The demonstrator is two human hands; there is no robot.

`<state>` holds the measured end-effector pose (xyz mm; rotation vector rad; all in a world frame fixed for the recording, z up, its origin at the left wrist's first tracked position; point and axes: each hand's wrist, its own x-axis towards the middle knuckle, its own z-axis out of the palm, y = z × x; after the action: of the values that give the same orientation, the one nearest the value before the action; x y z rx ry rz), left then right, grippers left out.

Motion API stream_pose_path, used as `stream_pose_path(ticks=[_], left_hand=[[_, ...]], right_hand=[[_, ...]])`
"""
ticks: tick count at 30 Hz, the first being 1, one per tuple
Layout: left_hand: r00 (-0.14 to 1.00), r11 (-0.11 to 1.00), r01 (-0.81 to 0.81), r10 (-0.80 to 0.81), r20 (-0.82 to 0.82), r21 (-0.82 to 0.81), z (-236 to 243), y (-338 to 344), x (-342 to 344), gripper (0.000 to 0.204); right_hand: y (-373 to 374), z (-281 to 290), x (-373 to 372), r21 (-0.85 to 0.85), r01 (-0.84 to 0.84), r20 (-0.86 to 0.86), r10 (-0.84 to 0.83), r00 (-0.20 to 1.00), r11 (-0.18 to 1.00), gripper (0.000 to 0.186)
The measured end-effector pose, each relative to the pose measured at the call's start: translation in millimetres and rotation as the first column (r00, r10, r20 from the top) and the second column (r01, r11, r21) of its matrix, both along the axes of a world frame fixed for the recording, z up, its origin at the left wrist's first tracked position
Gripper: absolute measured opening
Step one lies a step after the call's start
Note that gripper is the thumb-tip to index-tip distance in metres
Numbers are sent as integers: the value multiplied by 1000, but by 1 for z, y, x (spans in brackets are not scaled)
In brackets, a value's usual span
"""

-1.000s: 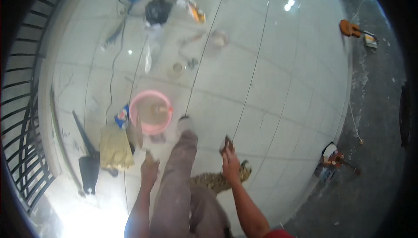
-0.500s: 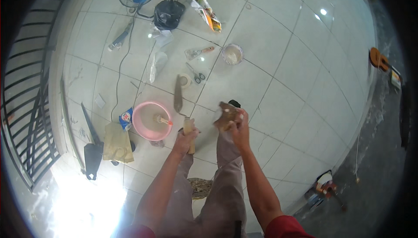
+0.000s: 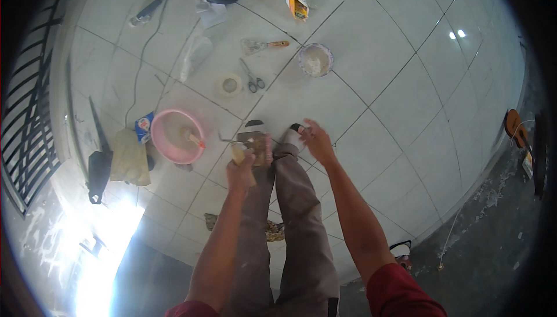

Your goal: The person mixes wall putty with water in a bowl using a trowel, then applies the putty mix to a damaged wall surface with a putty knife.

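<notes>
A person in red sleeves is looking down at a tiled floor point(image 3: 394, 137). The left hand point(image 3: 241, 169) is closing its fingers around the pale handle of a trowel point(image 3: 238, 153); the thin metal neck is pointing left. A brown piece point(image 3: 255, 142) is showing just beyond the left hand, above the left shin; blur is hiding whether that hand is gripping it too. The right hand point(image 3: 318, 146) is hovering by the right shoe point(image 3: 295, 137), its fingers loosely spread, apparently holding nothing. To the left, a pink bucket point(image 3: 180, 161) is holding a brush point(image 3: 190, 137), with a blue packet point(image 3: 144, 127) sitting just beside it. Farther ahead, a tape roll point(image 3: 223, 87), scissors point(image 3: 253, 79), a scraper point(image 3: 264, 45) and a bowl point(image 3: 316, 45) are lying near one another.
</notes>
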<state>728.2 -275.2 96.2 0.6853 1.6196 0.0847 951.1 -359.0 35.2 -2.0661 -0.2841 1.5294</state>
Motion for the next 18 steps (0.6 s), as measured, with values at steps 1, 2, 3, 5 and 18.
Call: stream_pose_path(ticks=[1, 2, 3, 5, 18], left_hand=[[998, 998, -35, 38, -53, 59, -8, 1, -6, 37], [992, 991, -69, 80, -96, 112, -19, -2, -5, 36], [994, 993, -101, 103, -38, 65, -34, -19, 25, 36], [976, 968, -176, 196, -98, 179, -36, -5, -13, 36], [764, 812, -521, 581, -281, 261, -43, -49, -168, 49]], right_hand=[[1, -17, 15, -4, 38, 61, -38, 997, 999, 41], [-4, -41, 32, -11, 74, 130, -72, 989, 997, 40], [-39, -87, 85, -11, 29, 329, -24, 944, 1000, 37], [-5, -92, 79, -120, -211, 572, 241, 784, 970, 30], [96, -152, -136, 231, -668, 137, 656, 742, 708, 39]])
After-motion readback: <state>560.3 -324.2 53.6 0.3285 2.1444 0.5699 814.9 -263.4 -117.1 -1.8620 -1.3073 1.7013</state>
